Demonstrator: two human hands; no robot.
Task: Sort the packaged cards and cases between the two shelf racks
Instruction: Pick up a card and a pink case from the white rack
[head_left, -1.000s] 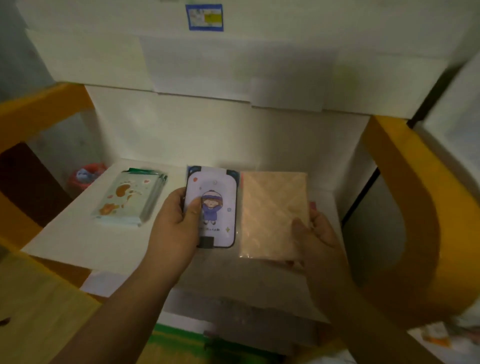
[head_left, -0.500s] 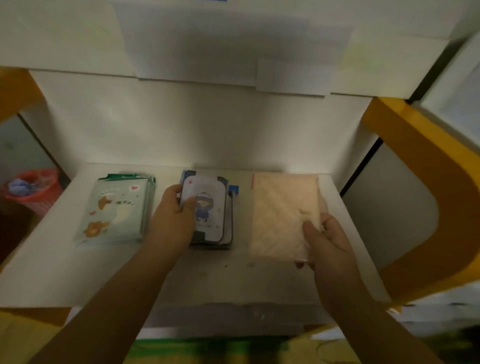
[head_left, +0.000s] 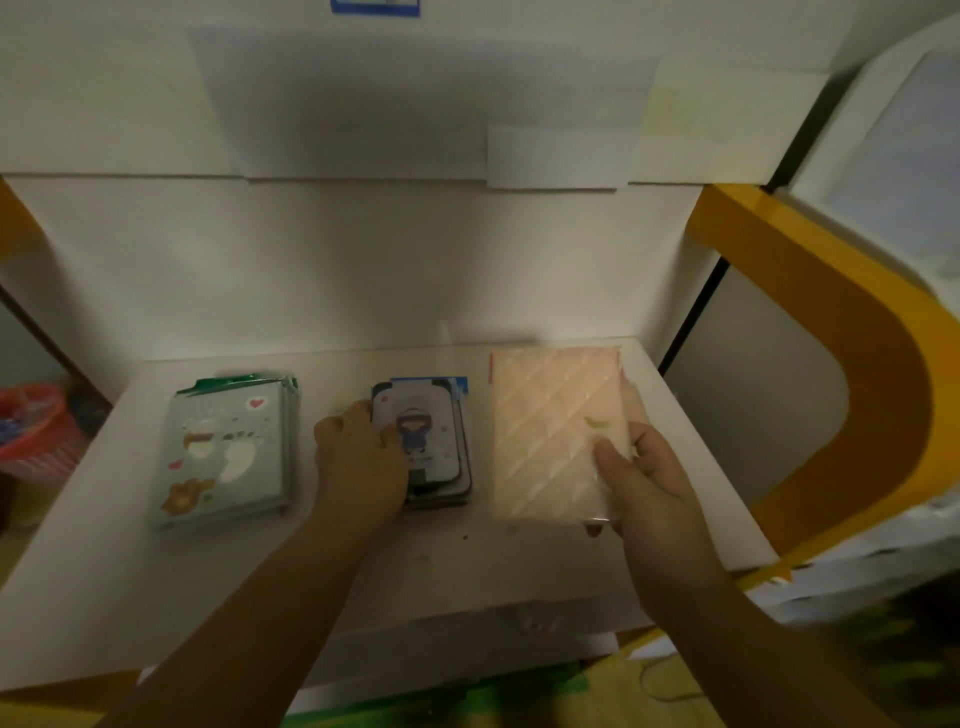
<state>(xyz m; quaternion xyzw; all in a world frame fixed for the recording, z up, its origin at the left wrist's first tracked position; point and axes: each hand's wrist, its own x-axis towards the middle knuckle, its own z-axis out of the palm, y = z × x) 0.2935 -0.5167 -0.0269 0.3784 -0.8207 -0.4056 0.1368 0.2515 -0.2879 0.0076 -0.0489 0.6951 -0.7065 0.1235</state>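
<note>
Cartoon-girl card pack (head_left: 422, 435), gripped by left hand (head_left: 358, 462), now rests on its shelf (head_left: 104, 571) stack; right hand (head_left: 647, 473) grips pink quilted case (head_left: 550, 431), nearly placed.

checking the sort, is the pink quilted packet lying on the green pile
No, the pink quilted packet is in the right hand, far from the green pile.

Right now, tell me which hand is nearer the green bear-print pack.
Left. The left hand rests on the purple card stack, just right of the green bear-print pack; the right hand holds the pink quilted case, farther right.
</note>
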